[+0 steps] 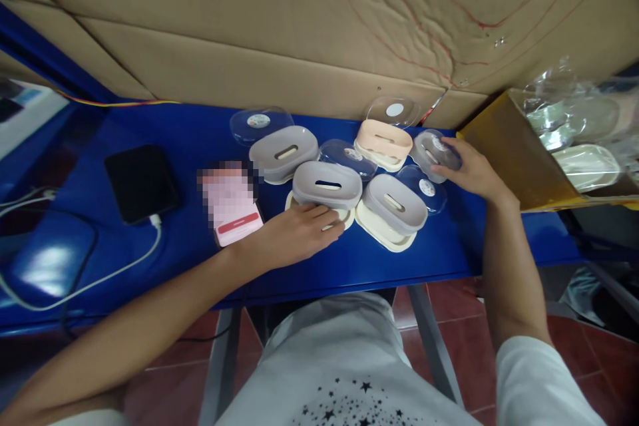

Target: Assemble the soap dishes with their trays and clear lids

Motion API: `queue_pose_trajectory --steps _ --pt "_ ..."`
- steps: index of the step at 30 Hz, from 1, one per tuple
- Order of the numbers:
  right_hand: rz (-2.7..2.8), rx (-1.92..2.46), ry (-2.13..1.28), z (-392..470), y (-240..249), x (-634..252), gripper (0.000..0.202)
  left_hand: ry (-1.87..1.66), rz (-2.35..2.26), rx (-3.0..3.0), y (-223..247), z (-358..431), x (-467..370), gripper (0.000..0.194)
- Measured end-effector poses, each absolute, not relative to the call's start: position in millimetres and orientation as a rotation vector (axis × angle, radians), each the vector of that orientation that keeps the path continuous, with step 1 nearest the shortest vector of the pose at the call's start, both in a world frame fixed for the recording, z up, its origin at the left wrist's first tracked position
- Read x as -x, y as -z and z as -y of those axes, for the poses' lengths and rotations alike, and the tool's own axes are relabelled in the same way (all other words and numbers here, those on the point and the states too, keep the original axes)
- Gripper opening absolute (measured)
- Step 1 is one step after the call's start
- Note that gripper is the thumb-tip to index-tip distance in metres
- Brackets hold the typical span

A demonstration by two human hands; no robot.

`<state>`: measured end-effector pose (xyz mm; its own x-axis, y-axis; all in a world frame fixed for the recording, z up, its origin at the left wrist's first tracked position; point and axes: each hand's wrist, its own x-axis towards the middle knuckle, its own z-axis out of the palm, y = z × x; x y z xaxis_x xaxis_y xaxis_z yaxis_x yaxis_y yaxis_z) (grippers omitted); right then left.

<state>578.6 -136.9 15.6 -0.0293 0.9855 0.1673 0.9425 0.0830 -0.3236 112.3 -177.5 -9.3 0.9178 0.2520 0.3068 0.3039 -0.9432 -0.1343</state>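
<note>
Several oval soap dishes stand together on the blue table. My left hand (312, 229) is closed at the near edge of a cream base tray (344, 218), below a grey slotted soap dish (327, 181); its fingertips are partly hidden. My right hand (469, 170) grips a grey soap dish with a clear lid (430, 154), thumb and fingers on opposite sides. Between the hands, another grey dish (395, 203) sits tilted on its cream base. Farther back are a peach soap dish (383, 140) and a third grey dish (283, 152). Clear lids (423, 190) with round stickers lie behind and among them.
At the right stands a cardboard box (499, 146) with clear-wrapped items. To the left lie a phone (232, 203) with a lit screen and a black device (140, 183) with a white cable (134, 263). Cardboard (249, 26) lines the back of the blue table (309, 273).
</note>
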Motion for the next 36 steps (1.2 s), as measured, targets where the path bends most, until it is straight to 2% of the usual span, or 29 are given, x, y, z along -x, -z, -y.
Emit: queue_pose_trajectory --steps 4,10,15,20,31,36 --pt "1.854 1.950 -0.136 140.4 -4.9 -592.6 0.065 0.467 0.403 2.939 9.4 175.9 -109.6 0.003" --pt "1.992 1.919 0.267 147.4 -4.3 -563.6 0.052 0.499 0.415 2.954 2.6 178.8 -106.6 0.014" --pt "2.144 1.961 0.204 146.8 7.9 -531.6 0.054 0.619 0.398 2.903 -0.8 177.3 -104.2 0.015" --pt "2.107 1.948 0.140 142.7 15.2 -535.8 0.051 0.648 0.451 2.878 -5.6 168.6 -98.9 0.011" --pt "1.927 1.977 0.181 139.2 11.9 -540.9 0.051 0.722 0.577 2.833 2.8 156.0 -91.0 0.028" --pt "1.805 1.953 0.187 140.4 5.5 -545.1 0.051 0.540 0.784 3.002 20.3 149.8 -88.5 0.054"
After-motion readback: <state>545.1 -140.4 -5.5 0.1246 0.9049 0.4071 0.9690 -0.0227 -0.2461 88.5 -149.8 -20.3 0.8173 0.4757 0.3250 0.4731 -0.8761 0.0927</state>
